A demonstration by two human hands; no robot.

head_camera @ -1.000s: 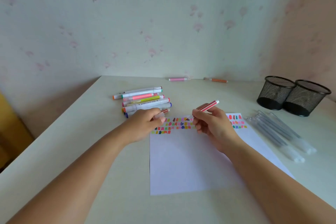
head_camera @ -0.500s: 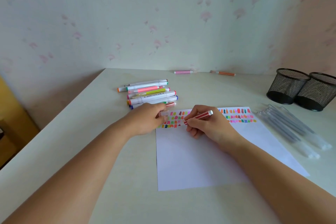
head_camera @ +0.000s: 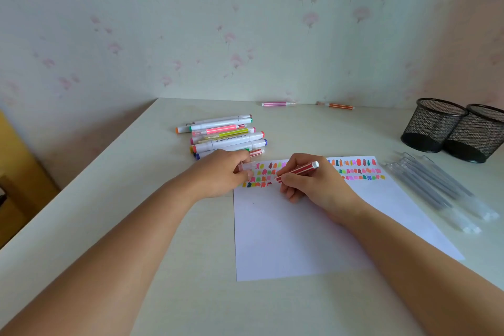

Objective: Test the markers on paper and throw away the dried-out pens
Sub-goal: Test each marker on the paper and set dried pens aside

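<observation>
Hidden or unclear: the tip of the red-striped marker (head_camera: pixel 298 170) is masked by fingertips, so whether it touches the paper (head_camera: pixel 294 240) cannot be told. The left hand (head_camera: pixel 219 176) covers the near edge of the pile (head_camera: pixel 226 132) of markers and the left end of the swatches (head_camera: pixel 357 170). The right cup (head_camera: pixel 481 133) is cut off by the frame edge. What it and the left cup (head_camera: pixel 433 125) hold cannot be made out. The clear pens (head_camera: pixel 436 188) at the right are too faint to count.

Right hand (head_camera: pixel 311 184): fingers curled round the marker in a writing grip. The barrel slants up to the right and its white end is free above the knuckles.

Left hand: thumb and fingers pinch a clear cap (head_camera: pixel 246 166) at the paper's top-left corner.

The hands lie just beside each other over the swatch rows, with the marker's lower end between them. A pink marker (head_camera: pixel 275 103) and an orange marker (head_camera: pixel 338 105) lie at the back edge of the table (head_camera: pixel 109 226), well apart from both hands.
</observation>
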